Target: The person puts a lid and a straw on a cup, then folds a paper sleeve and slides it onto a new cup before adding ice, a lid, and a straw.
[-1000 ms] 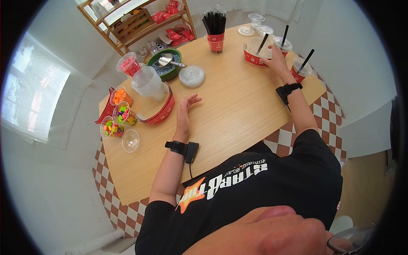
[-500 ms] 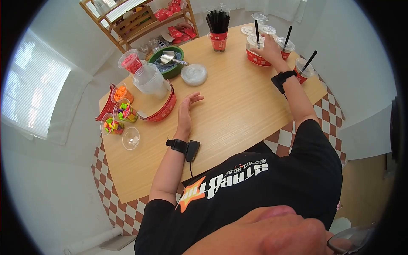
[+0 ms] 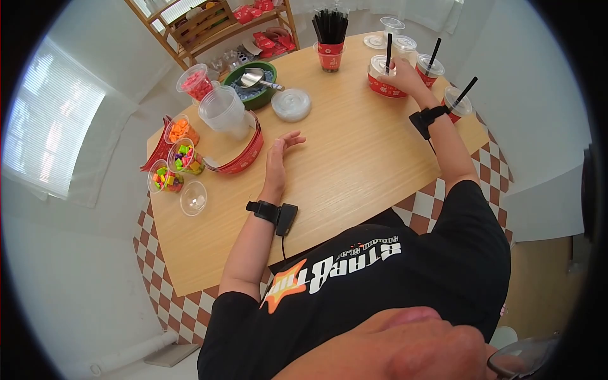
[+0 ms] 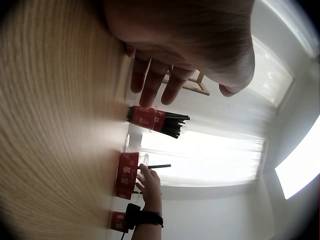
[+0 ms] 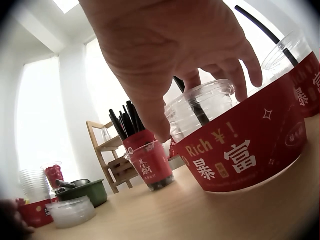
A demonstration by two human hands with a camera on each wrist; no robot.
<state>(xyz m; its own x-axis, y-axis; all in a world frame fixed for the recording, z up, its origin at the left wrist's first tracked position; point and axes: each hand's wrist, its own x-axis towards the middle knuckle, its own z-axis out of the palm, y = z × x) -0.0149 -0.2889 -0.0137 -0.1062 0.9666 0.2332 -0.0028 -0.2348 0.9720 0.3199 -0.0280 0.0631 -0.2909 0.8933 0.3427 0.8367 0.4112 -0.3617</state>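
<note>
At the far right of the table my right hand (image 3: 408, 79) grips a clear lidded cup (image 5: 187, 112) near its top. A black straw (image 3: 389, 52) stands up from that lid. The cup sits inside a red paper tray (image 5: 250, 150) with gold and white lettering, whose wall hides its lower part. In the right wrist view my thumb lies on one side of the lid and the fingers reach round the other. Nearer me, my left hand (image 3: 277, 161) rests by its edge on the wood, fingers loose, holding nothing. Red trays (image 3: 244, 161) and stacked clear cups (image 3: 221, 111) are to its left.
Two lidded red cups (image 3: 429, 69) with straws stand on the right. A red cup of black straws (image 3: 330, 54) is at the back. On the left are a green bowl (image 3: 253, 98) with a scoop, stacked lids (image 3: 291, 104) and cups of colourful pieces (image 3: 187, 158).
My right hand has moved from the tray's right side onto the cup's top and closed round it. The straw, slanted at first, now stands upright. The left hand has stayed still.
</note>
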